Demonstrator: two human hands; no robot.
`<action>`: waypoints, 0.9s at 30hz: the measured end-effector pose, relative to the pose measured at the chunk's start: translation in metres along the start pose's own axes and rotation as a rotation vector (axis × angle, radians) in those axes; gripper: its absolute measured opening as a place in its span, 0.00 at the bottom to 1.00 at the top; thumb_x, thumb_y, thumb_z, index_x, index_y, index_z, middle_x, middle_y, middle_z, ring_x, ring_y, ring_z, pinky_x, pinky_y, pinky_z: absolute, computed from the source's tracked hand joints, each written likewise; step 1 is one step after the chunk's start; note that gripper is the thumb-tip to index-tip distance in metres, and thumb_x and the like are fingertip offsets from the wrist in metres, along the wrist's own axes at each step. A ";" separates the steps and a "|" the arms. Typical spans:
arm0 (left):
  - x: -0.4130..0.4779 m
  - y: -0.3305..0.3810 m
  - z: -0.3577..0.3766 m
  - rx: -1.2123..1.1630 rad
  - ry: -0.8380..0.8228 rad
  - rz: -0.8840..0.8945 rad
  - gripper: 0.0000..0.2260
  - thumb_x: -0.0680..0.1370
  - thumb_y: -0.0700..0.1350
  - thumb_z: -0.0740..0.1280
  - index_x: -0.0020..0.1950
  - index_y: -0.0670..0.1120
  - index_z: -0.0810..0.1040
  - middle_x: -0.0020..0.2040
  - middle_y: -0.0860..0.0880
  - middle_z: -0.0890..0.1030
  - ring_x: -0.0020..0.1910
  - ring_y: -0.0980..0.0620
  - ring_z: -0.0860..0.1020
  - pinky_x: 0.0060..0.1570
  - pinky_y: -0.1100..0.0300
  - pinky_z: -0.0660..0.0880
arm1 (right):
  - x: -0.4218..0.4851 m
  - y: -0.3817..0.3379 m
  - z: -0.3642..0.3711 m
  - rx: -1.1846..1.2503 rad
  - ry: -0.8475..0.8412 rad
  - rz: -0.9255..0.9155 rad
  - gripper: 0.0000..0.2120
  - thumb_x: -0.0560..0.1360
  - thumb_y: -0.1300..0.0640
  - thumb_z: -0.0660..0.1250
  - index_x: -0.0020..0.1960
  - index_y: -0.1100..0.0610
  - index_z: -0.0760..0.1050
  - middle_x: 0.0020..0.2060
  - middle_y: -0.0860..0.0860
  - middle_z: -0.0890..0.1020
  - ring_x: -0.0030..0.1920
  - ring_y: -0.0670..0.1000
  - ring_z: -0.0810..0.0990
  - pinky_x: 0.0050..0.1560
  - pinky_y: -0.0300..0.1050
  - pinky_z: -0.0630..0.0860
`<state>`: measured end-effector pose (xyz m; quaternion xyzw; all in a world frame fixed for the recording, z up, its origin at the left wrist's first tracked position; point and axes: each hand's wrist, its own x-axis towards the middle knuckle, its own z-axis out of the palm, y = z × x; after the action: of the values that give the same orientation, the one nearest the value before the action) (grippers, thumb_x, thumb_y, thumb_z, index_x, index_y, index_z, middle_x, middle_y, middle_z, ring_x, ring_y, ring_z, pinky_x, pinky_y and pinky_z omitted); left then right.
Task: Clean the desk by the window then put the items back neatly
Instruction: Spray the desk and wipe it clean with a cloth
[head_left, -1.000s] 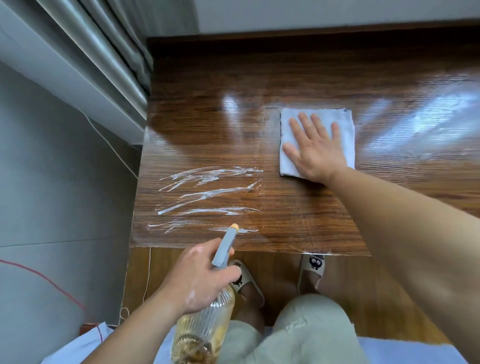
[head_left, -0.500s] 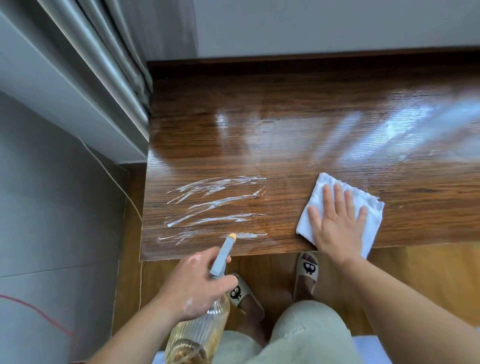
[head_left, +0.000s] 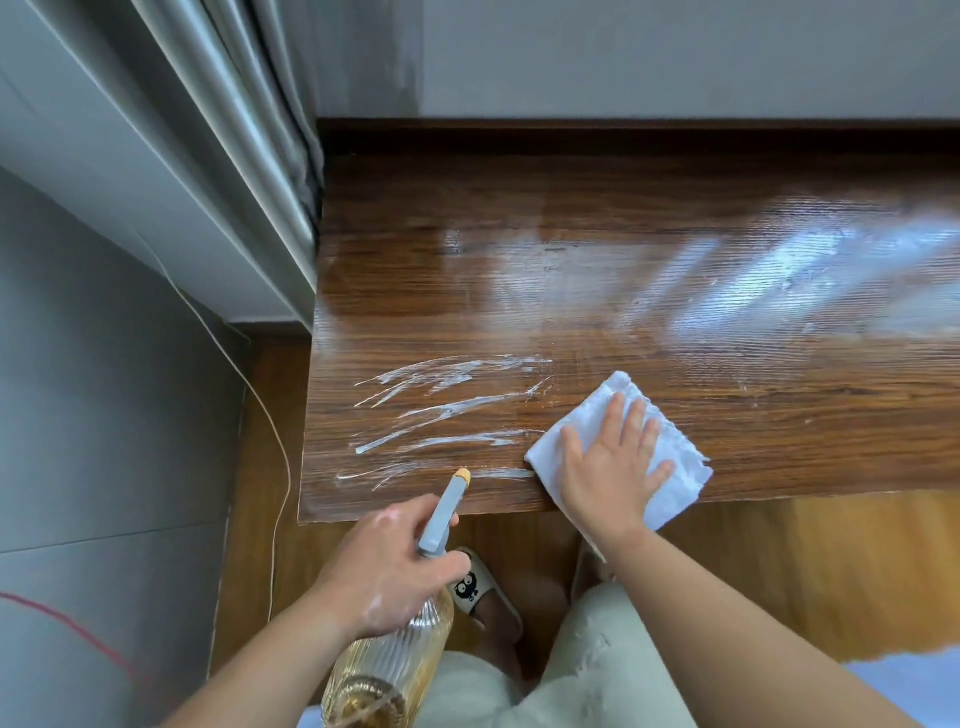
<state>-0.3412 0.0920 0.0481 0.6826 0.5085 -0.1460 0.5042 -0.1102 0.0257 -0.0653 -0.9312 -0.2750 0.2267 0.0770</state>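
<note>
I am pressing my right hand (head_left: 610, 467) flat on the white cloth (head_left: 685, 457), fingers spread and straight, palm bearing down at the front edge of the desk (head_left: 571, 260); part of the cloth is hanging past that edge under my wrist. My left hand (head_left: 384, 566) is curling round the neck of the spray bottle (head_left: 395, 660), thumb and fingers wrapped at the base of its grey nozzle (head_left: 447, 512), which is pointing up and forward over the desk's front edge. What I am watching is the patch of white streaks (head_left: 447, 410): it is lying directly to the left of the cloth, between the cloth and the desk's left end by the curtain (head_left: 249, 130). The streaks are running lengthwise left to right, slightly slanted, and their right-hand ends are almost touching the cloth's left corner. So the cloth hand is the nearer one, and I am judging that a sweep leftward along their length suits best, while the bottle hand is staying clear in front, below the desk top.
</note>
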 end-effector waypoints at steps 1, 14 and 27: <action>0.000 0.000 -0.001 0.002 -0.006 0.005 0.17 0.66 0.63 0.66 0.53 0.62 0.75 0.47 0.59 0.79 0.47 0.55 0.80 0.50 0.49 0.81 | -0.001 0.008 -0.005 -0.027 -0.005 -0.075 0.37 0.80 0.37 0.52 0.82 0.49 0.42 0.82 0.52 0.46 0.81 0.56 0.42 0.75 0.71 0.46; 0.010 0.008 -0.006 0.027 -0.037 0.013 0.20 0.66 0.63 0.66 0.56 0.59 0.76 0.47 0.59 0.79 0.47 0.54 0.80 0.50 0.50 0.81 | 0.053 0.072 -0.024 -0.415 -0.007 -0.787 0.34 0.79 0.28 0.46 0.82 0.40 0.50 0.82 0.46 0.52 0.82 0.50 0.46 0.78 0.65 0.43; 0.025 0.025 0.011 -0.028 0.058 -0.005 0.10 0.68 0.56 0.71 0.43 0.52 0.77 0.40 0.51 0.79 0.40 0.45 0.78 0.42 0.45 0.77 | 0.185 0.005 -0.058 -0.224 0.059 -0.319 0.37 0.76 0.25 0.39 0.80 0.39 0.43 0.82 0.46 0.45 0.81 0.51 0.41 0.77 0.69 0.42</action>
<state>-0.3059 0.0973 0.0389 0.6780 0.5267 -0.1203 0.4984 0.0567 0.1219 -0.0853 -0.8848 -0.4401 0.1522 0.0159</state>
